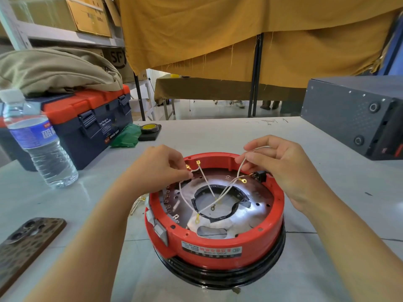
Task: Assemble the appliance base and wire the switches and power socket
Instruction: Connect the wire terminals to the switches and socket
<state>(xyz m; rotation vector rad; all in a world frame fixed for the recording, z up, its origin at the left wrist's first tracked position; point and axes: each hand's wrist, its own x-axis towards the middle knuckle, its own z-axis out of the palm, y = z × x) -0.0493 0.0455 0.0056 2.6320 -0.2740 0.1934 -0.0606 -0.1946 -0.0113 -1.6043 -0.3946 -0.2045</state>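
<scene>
The red base (pixel 214 216) sits on the surface (pixel 327 258) just below both hands, open side up. The left hand (pixel 157 168) and right hand (pixel 283 164) each pinch white wires (pixel 206 182). The terminals hang loose, so wiring looks barely begun.

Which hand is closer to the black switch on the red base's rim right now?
Right. The right hand sits just beside the black switch, holding a white wire above it. The left hand is across the red base, pinching wires at its far-left rim.
</scene>
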